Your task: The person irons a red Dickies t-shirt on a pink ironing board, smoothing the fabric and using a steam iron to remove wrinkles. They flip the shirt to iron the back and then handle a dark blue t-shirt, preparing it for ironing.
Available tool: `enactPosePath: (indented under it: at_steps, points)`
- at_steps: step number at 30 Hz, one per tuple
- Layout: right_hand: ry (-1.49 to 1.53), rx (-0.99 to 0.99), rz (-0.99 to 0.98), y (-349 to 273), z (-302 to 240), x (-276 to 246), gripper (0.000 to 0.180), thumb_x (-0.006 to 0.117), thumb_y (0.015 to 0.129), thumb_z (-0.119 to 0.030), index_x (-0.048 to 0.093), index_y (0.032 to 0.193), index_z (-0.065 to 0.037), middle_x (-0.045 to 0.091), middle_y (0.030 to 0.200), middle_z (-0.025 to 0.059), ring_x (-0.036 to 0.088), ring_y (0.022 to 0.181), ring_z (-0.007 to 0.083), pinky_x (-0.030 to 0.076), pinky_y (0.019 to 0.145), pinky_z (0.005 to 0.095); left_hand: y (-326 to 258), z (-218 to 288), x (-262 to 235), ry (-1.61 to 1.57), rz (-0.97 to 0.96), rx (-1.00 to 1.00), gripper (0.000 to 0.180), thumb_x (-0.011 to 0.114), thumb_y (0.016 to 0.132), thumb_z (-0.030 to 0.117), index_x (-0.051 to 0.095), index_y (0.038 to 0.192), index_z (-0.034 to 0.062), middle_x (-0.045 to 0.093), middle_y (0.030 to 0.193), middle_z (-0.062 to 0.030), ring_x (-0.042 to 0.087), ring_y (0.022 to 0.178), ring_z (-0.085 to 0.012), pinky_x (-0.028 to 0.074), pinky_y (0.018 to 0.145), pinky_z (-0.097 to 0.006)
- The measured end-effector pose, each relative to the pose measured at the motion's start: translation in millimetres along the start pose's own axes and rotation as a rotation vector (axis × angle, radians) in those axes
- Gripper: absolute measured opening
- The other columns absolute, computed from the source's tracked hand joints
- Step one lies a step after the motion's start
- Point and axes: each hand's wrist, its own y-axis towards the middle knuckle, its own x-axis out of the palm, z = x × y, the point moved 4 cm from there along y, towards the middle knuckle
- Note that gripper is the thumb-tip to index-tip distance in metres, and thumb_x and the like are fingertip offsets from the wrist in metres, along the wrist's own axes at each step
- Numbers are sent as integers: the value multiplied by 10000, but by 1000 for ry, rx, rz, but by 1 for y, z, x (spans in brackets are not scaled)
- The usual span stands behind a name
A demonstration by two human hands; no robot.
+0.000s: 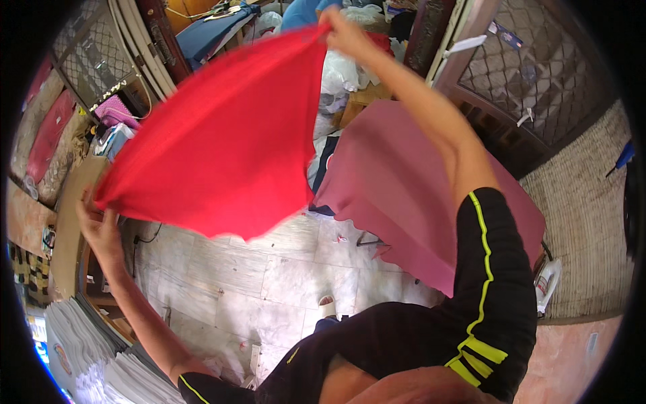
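Observation:
A piece of bright red cloth [229, 145] is stretched in the air between my two hands, its lower edge wavy and loose. My left hand [101, 225] pinches its near-left corner, low beside a wooden counter. Raised high and far, my right hand [344, 35] grips the opposite corner, slightly blurred. Below my right arm, a mauve cloth [397, 182] lies draped over a support that it mostly hides, its edge hanging toward the floor. Part of a dark blue fabric [324, 168] shows between the red and mauve cloths.
Stacks of light grey sheets [84, 347] fill the lower left, near the wooden counter [74, 229]. Clear plastic bags [340, 71] lie in the doorway ahead. At right stands an open door with a lattice panel [518, 74]. Pale tiles [249, 269] cover the floor.

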Motion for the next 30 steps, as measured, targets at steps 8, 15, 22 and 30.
enactPosePath:
  at_steps: [8, 15, 22, 30]
  points:
    - [254, 292, 278, -5, 66, -307, 167, 562, 875, 24, 647, 1016, 3, 694, 890, 99, 675, 716, 171, 542, 638, 266, 8, 158, 60, -242, 143, 212, 237, 664, 904, 50, 669, 1126, -35, 675, 1085, -183, 652, 1037, -298, 560, 904, -403]
    - [440, 695, 350, -310, 151, -490, 301, 533, 982, -75, 578, 1279, -51, 656, 1202, 98, 648, 1074, 200, 548, 852, 323, -143, 275, 312, -707, -554, 649, 281, 716, 718, 119, 717, 935, -59, 578, 777, -128, 595, 675, -244, 493, 581, -378]
    - [547, 1485, 664, -556, 205, -439, 340, 484, 1026, -195, 495, 1326, -35, 548, 1316, 163, 546, 1226, 290, 478, 1020, 437, -400, 225, 483, -572, -983, 508, 447, 720, 674, 92, 647, 1109, 19, 569, 894, -91, 592, 836, -260, 461, 727, -405]
    - [-132, 1513, 468, -544, 188, -416, 554, 712, 830, -123, 478, 1321, -18, 615, 1147, 162, 644, 893, 213, 559, 669, 354, -424, 224, 513, -30, -1190, 487, 679, 736, 676, 229, 563, 1322, 111, 525, 1306, -81, 479, 1235, -313, 377, 960, -498]
